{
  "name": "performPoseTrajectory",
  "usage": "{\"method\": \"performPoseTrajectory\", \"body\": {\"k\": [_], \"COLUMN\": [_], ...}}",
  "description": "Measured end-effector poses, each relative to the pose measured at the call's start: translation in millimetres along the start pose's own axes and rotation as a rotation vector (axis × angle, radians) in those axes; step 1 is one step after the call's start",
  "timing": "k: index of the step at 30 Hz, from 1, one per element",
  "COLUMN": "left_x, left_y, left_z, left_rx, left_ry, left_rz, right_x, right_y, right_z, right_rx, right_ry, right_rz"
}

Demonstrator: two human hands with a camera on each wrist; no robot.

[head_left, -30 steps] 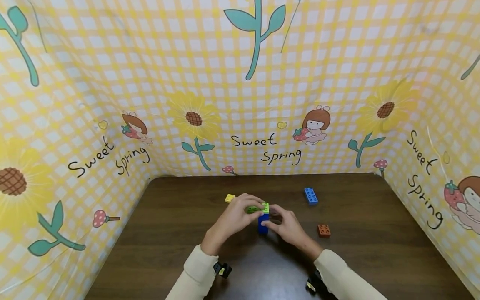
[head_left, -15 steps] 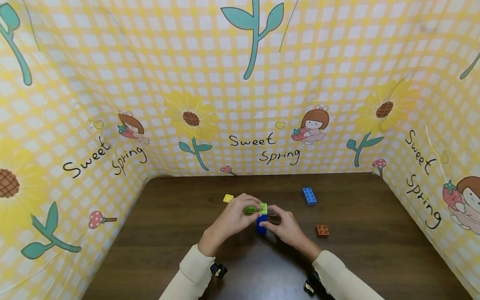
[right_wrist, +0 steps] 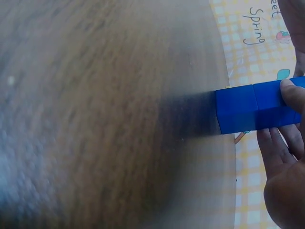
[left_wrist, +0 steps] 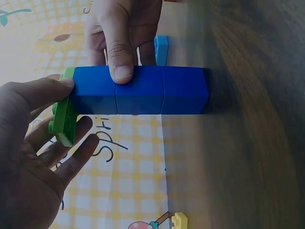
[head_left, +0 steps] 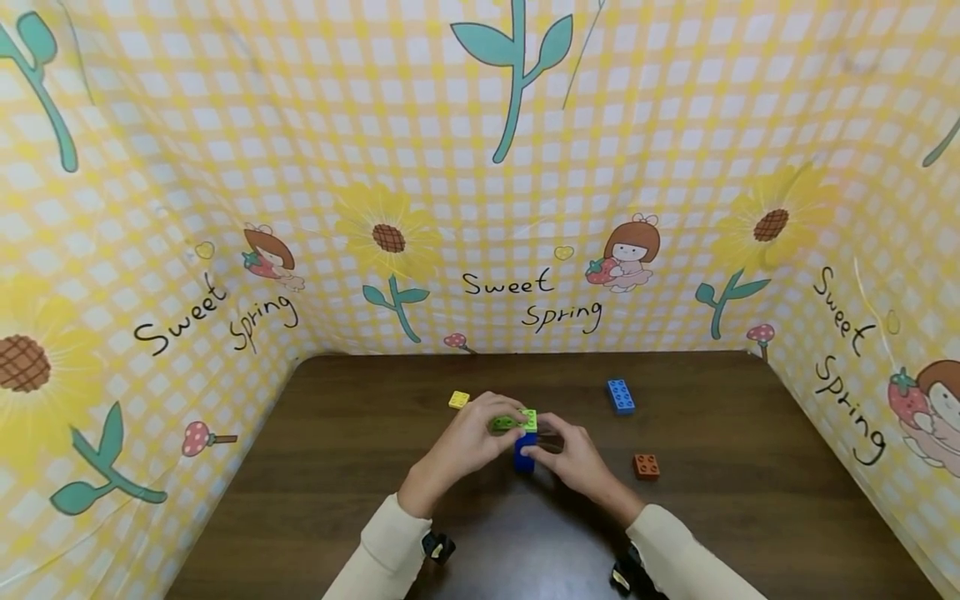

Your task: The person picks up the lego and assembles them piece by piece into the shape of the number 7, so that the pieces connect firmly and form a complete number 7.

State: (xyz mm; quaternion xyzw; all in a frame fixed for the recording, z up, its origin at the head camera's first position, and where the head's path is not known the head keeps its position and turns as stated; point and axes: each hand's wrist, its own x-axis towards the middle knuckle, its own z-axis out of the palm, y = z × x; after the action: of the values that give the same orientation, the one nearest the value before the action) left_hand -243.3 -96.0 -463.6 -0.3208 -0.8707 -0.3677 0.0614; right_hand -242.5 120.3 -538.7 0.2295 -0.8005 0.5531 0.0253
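Observation:
Three dark blue toy bricks [left_wrist: 140, 98] form an upright tower on the table. A flat light-green brick [left_wrist: 66, 125] caps it, with one end jutting out past the tower's left side. My left hand [head_left: 474, 435] pinches the green brick by its edges, thumb at the near side. From the right, my right hand [head_left: 576, 457] grips the blue tower, its thumb against the near face and the fingers behind. In the right wrist view the lower blue bricks [right_wrist: 238, 109] show, while the green brick is out of sight.
A small yellow brick [head_left: 459, 400] lies behind my left hand. At the back right is a lighter blue brick [head_left: 620, 397], with an orange-brown brick [head_left: 647, 467] right of my right hand. A patterned cloth [head_left: 420, 167] stands around the dark wooden table [head_left: 315, 500].
The hands keep their hold on the tower and the green brick, with barely any movement. The whole head view shifts slightly.

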Motion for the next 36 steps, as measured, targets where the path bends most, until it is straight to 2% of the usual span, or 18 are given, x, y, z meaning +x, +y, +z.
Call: {"method": "performPoseTrajectory", "body": {"k": [11, 15, 22, 28, 30, 32, 36], "left_x": [0.5, -1.3, -1.2, -2.2, -2.5, -2.8, -4.7], "left_y": [-0.6, -0.6, -5.1, -5.4, -4.7, -5.0, -7.5], "left_z": [3.0, 3.5, 6.6, 6.4, 6.3, 6.2, 3.4], "left_rx": [0.027, 0.001, -0.057, -0.105, -0.126, -0.146, -0.169], "left_ry": [0.0, -0.01, -0.002, 0.01, 0.013, 0.011, 0.014], "left_rz": [-0.003, -0.035, -0.045, -0.069, -0.081, -0.088, -0.089], "right_x": [0.4, -1.1, -0.8, -3.0, -4.9, -6.9, -10.3], "right_y": [-1.6, -1.6, -3.2, -10.6, -12.3, -12.5, -10.1], "right_z": [-1.9, -1.8, -6.7, -20.9, -27.7, -35.1, -51.6], "right_rx": [-0.038, -0.068, -0.103, -0.153, -0.178, -0.189, -0.231], "right_ry": [-0.005, -0.018, -0.072, -0.189, -0.211, -0.213, -0.165], "right_rz": [-0.013, -0.021, -0.035, 0.026, 0.024, 0.012, -0.025]}}
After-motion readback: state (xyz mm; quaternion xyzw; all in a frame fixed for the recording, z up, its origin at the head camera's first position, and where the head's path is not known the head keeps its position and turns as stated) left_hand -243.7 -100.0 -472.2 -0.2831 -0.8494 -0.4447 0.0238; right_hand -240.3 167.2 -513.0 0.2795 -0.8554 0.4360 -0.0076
